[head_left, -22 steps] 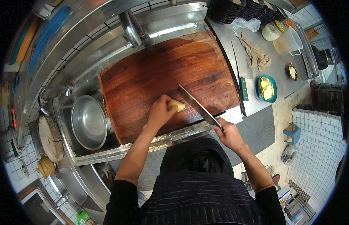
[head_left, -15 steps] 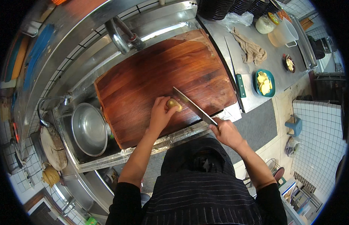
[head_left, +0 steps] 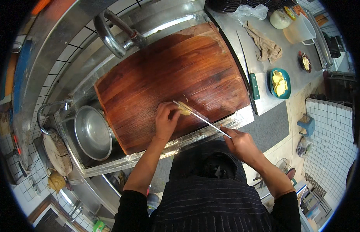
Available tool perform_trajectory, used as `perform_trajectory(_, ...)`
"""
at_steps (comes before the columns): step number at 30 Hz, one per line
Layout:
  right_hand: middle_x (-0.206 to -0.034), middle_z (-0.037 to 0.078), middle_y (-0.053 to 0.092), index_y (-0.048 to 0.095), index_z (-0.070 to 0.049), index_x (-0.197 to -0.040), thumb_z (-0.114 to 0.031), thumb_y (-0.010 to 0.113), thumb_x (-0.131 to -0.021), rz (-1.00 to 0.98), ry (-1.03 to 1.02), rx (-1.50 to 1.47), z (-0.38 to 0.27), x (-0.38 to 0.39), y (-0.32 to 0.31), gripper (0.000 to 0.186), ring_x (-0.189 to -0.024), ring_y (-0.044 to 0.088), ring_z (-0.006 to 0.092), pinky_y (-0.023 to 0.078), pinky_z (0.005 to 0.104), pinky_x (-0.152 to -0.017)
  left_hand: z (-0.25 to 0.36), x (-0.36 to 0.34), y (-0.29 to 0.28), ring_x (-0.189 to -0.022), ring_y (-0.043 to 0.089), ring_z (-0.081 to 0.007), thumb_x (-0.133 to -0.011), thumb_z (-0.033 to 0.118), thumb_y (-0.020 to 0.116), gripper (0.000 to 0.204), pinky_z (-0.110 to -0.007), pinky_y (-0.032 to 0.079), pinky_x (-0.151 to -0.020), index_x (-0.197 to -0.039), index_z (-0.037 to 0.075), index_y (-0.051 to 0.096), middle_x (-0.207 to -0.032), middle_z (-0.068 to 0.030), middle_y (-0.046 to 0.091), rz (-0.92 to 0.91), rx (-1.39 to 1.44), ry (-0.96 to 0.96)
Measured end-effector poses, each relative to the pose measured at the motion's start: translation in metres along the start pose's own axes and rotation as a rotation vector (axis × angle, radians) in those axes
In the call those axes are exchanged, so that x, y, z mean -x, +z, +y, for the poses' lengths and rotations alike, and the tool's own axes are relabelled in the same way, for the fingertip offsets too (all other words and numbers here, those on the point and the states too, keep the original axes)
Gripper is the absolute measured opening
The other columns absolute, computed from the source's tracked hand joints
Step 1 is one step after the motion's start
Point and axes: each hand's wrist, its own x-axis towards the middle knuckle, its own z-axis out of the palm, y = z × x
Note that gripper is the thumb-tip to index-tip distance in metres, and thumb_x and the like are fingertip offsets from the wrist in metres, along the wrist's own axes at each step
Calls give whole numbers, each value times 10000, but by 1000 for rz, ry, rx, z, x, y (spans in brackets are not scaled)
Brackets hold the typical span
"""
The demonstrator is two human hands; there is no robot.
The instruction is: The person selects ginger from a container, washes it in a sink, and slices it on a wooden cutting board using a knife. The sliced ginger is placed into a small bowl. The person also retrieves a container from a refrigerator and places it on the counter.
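3 packages show, all soft or small. A crumpled clear plastic bag (head_left: pixel 250 11) lies at the far end of the steel counter (head_left: pixel 272 65), upper right, just beyond the wooden cutting board (head_left: pixel 168 77). A 2nd clear plastic bag (head_left: pixel 303 147), bulging with dark and pale contents, sits on the tiled floor at the right, just below a small blue stool (head_left: pixel 307 124). A small bright green packet (head_left: pixel 98 226) shows at the bottom edge, lower left, too small to make out its shape.
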Motion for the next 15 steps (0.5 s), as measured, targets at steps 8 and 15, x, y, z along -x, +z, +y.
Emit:
perform_trajectory(8,-923,187,646,544,-63,-1213,-137,574,-849,-123,5,125,-4,5,-19,372,-693,647,360,549,423,-618,0,2,2,-925,579,-314,-685,-8,703,235,-367,485,-812,-896,16,602,-973,-118,611,4,-6,-19)
perform_trajectory(15,-894,162,637,510,-79,-1267,-122,586,-812,-178,21,193,2,6,-25,463,-657,638,356,540,436,-590,-8,7,7,-948,582,-305,-654,-50,681,264,-368,480,-835,-895,15,598,-964,-111,614,30,1,7)
